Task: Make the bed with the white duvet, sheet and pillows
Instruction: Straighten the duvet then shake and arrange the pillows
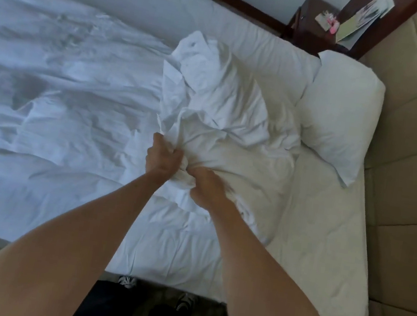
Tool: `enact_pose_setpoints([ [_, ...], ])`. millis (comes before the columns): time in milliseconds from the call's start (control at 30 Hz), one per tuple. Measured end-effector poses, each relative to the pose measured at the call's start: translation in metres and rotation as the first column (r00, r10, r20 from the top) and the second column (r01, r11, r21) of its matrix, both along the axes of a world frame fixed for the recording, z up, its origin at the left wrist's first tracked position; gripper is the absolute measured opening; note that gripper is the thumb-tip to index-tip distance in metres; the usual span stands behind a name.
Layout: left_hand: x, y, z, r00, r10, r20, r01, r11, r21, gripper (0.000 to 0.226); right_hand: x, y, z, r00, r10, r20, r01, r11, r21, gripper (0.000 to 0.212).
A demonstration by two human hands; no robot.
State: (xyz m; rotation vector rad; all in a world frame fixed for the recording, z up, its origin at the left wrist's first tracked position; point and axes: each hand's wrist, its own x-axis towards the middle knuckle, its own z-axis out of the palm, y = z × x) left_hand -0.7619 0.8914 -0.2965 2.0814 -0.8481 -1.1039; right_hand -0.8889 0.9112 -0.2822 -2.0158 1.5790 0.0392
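Observation:
A rumpled white duvet (pixel 59 88) covers the left and middle of the bed. Near the head end its cloth is bunched into a raised heap (pixel 215 100). My left hand (pixel 161 159) and my right hand (pixel 208 187) sit side by side at the near foot of that heap, each with its fingers closed on a fold of the duvet's white cloth. A plump white pillow (pixel 342 115) lies at the right, against the headboard and touching the heap. The white sheet (pixel 318 248) shows bare over the mattress's near right corner.
A padded beige headboard (pixel 416 160) runs along the right side. A dark wooden nightstand (pixel 317 25) with papers and small pink items stands beyond the bed's far corner. My shoes (pixel 128 282) are on the floor at the bed's near edge.

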Motion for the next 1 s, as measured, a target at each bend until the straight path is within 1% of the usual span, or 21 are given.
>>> enact_pose_setpoints([
  [67,0.009,0.0,-0.001,0.986,0.164,0.042,-0.164,0.986,-0.004,0.038,0.02,0.003,-0.008,0.999,0.009,0.041,-0.009,1.0,0.004,0.027],
  [100,0.015,0.001,-0.007,0.98,0.193,0.055,-0.195,0.98,0.031,0.038,0.027,0.004,-0.014,0.998,0.028,0.052,-0.029,0.999,0.014,0.025],
  [133,0.021,0.002,-0.014,0.982,0.18,0.058,-0.185,0.978,0.093,0.04,0.03,0.006,-0.02,0.997,0.049,0.055,-0.051,0.998,0.038,0.028],
  [200,0.028,0.004,-0.028,0.991,0.119,0.056,-0.129,0.968,0.217,0.047,0.026,0.013,-0.034,0.996,0.078,0.032,-0.082,0.987,0.138,0.048],
  [233,0.027,0.005,-0.033,0.993,0.076,0.085,-0.095,0.962,0.255,0.054,0.022,0.016,-0.04,0.998,0.057,0.031,-0.062,0.979,0.195,0.054],
  [267,0.024,0.006,-0.035,0.988,0.005,0.151,-0.046,0.963,0.267,0.063,0.017,0.018,-0.044,0.999,0.001,0.051,-0.013,0.971,0.239,0.054],
  [333,0.014,0.008,-0.036,0.935,-0.166,0.312,0.097,0.97,0.224,0.081,0.008,0.019,-0.046,0.982,-0.135,0.13,0.1,0.963,0.249,0.04],
  [367,0.008,0.006,-0.037,0.908,-0.228,0.352,0.172,0.968,0.182,0.083,0.003,0.016,-0.045,0.97,-0.186,0.157,0.153,0.968,0.201,0.031],
  [400,0.003,0.004,-0.037,0.891,-0.274,0.361,0.232,0.96,0.156,0.08,-0.004,0.011,-0.045,0.965,-0.211,0.156,0.194,0.974,0.118,0.026],
  [467,-0.004,-0.003,-0.041,0.872,-0.333,0.358,0.292,0.942,0.166,0.071,-0.022,0.0,-0.044,0.972,-0.223,0.072,0.228,0.971,-0.065,0.032],
  [500,-0.005,-0.007,-0.042,0.855,-0.359,0.373,0.311,0.932,0.184,0.064,-0.032,-0.005,-0.045,0.971,-0.239,0.007,0.238,0.965,-0.11,0.038],
  [533,-0.005,-0.009,-0.044,0.831,-0.384,0.403,0.331,0.923,0.196,0.055,-0.042,-0.008,-0.046,0.966,-0.252,-0.058,0.244,0.963,-0.112,0.043],
  [567,-0.004,-0.01,-0.045,0.809,-0.403,0.427,0.346,0.915,0.209,0.045,-0.051,-0.01,-0.049,0.961,-0.251,-0.117,0.243,0.967,-0.075,0.046],
  [600,-0.002,-0.008,-0.045,0.801,-0.417,0.429,0.349,0.908,0.232,0.037,-0.058,-0.011,-0.054,0.958,-0.225,-0.176,0.225,0.974,-0.023,0.043],
  [667,0.001,0.003,-0.044,0.825,-0.426,0.37,0.32,0.893,0.315,0.032,-0.063,-0.008,-0.068,0.948,-0.121,-0.293,0.147,0.987,0.067,0.026],
  [700,0.0,0.009,-0.042,0.841,-0.424,0.336,0.296,0.881,0.369,0.033,-0.061,-0.004,-0.073,0.944,-0.08,-0.321,0.123,0.986,0.115,0.024],
  [767,-0.006,0.018,-0.036,0.855,-0.426,0.295,0.264,0.847,0.461,0.034,-0.054,0.003,-0.08,0.96,-0.023,-0.28,0.103,0.956,0.275,0.028],
  [833,-0.009,0.021,-0.032,0.854,-0.437,0.282,0.251,0.822,0.511,0.039,-0.044,0.008,-0.086,0.987,0.0,-0.16,0.062,0.921,0.385,0.028],
  [900,-0.01,0.018,-0.028,0.853,-0.427,0.299,0.234,0.826,0.512,0.039,-0.04,0.006,-0.085,0.999,-0.027,-0.045,0.042,0.92,0.39,0.023],
  [933,-0.01,0.016,-0.026,0.845,-0.414,0.338,0.222,0.847,0.483,0.037,-0.044,0.002,-0.084,0.997,-0.07,0.011,0.061,0.926,0.373,0.02],
  [1000,-0.019,0.01,-0.022,0.79,-0.381,0.48,0.236,0.912,0.336,0.042,-0.058,-0.011,-0.08,0.985,-0.156,0.076,0.124,0.939,0.321,0.018],
])
